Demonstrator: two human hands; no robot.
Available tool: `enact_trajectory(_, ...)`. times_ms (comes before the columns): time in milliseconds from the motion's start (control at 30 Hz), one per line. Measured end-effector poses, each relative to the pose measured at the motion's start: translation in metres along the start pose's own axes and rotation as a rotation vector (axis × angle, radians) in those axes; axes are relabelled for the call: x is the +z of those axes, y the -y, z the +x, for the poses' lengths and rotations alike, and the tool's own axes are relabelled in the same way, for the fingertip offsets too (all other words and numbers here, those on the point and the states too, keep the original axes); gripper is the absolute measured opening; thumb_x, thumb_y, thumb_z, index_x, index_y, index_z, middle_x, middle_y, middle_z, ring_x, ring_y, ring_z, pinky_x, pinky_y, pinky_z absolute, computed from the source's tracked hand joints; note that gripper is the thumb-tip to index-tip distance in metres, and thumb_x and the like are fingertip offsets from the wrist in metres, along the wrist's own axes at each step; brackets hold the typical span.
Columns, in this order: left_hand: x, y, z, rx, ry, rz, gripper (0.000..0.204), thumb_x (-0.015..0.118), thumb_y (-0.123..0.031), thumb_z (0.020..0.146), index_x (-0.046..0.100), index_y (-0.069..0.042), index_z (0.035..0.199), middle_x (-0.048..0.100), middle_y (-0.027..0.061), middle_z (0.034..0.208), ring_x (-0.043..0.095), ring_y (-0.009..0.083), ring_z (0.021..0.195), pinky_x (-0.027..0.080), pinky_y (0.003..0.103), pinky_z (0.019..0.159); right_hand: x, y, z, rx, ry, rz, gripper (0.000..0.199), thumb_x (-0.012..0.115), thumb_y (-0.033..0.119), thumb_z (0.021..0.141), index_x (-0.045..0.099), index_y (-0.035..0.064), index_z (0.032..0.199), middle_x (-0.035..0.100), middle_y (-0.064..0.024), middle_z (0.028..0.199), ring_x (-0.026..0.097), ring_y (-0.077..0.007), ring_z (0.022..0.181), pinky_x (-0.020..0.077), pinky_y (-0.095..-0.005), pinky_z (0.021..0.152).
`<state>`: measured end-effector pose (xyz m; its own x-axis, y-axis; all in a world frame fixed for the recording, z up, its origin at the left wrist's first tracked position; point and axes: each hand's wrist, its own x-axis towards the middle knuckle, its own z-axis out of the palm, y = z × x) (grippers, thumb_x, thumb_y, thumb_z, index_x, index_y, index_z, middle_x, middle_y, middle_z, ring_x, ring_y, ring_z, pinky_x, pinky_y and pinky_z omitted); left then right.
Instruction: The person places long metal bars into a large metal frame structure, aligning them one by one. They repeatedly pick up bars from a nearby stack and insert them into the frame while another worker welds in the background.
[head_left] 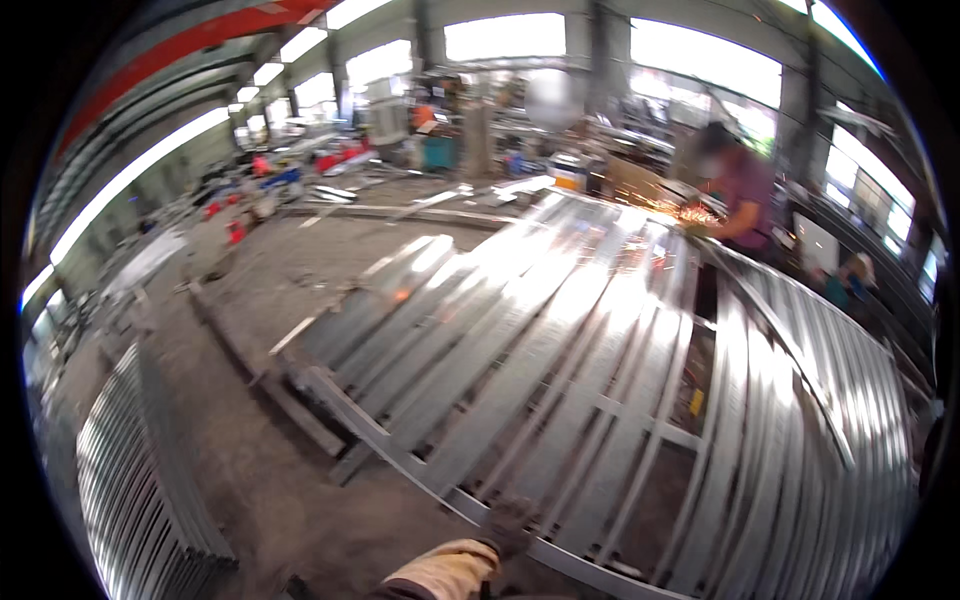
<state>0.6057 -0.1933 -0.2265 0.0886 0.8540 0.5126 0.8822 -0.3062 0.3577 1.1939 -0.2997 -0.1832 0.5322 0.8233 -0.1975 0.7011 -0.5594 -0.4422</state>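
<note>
While the gloved left hand is at the frame's rail near six o'clock, its grip unreadable, the metal strips, spreading from centre toward one o'clock, look stiff, slick, probably heavy; best held by both long edges.

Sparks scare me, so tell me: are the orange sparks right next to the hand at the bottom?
No, the sparks fly beside the co-worker, across the metal strips from that hand.
</note>
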Motion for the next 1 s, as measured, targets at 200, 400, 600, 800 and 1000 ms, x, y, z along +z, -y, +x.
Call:
enact_trajectory(200,-0.019,-0.013,-0.004,-0.045,0.118,0.092,0.044,0.072,-0.035,0.079,0.065,-0.013,0.116,0.058,0.014,0.129,0.055,0.0362,0.123,0.04,0.055,0.108,-0.012,0.003,-0.007,0.108,0.014,0.048,0.11,0.09,0.042,0.068,0.033,-0.0022,0.151,0.052,-0.0276,0.14,0.053,-0.0411,0.132,0.043,-0.0469,0.111)
enact_trajectory(400,-0.012,-0.02,0.002,-0.079,0.218,0.094,0.053,0.073,-0.038,0.078,0.064,-0.013,0.124,0.054,0.0149,0.135,0.049,0.0381,0.129,0.036,0.057,0.111,0.014,-0.047,0.004,-0.008,-0.149,0.065,0.102,0.09,0.037,0.068,0.038,0.0012,0.147,0.056,-0.0253,0.134,0.056,-0.0397,0.128,0.0451,-0.046,0.108)
enact_trajectory(600,-0.018,-0.021,0.0,-0.084,0.252,0.063,0.054,0.074,-0.037,0.078,0.064,-0.016,0.127,0.053,0.0147,0.136,0.047,0.0384,0.132,0.034,0.056,0.114,0.018,-0.059,0.006,-0.024,-0.127,0.057,0.101,0.091,0.032,0.066,0.038,0.0012,0.146,0.055,-0.0249,0.135,0.056,-0.0386,0.128,0.0453,-0.0455,0.107)
enact_trajectory(800,-0.024,-0.023,0.003,-0.082,0.234,0.076,0.048,0.074,-0.03,0.076,0.065,-0.011,0.119,0.055,0.0159,0.135,0.049,0.0405,0.129,0.036,0.056,0.111,0.011,-0.025,-0.007,0.058,-0.16,-0.049,0.101,0.089,0.034,0.07,0.036,0.001,0.149,0.053,-0.0256,0.14,0.054,-0.0409,0.132,0.0445,-0.0454,0.111)
enact_trajectory(1000,-0.017,-0.021,0.007,-0.041,0.226,0.092,0.05,0.074,-0.032,0.072,0.066,-0.014,0.119,0.058,0.0157,0.131,0.051,0.0401,0.128,0.039,0.057,0.109,-0.009,-0.018,-0.012,-0.009,-0.037,0.084,0.104,0.089,0.035,0.072,0.033,0.0002,0.153,0.049,-0.0275,0.147,0.051,-0.042,0.136,0.0434,-0.0444,0.113)
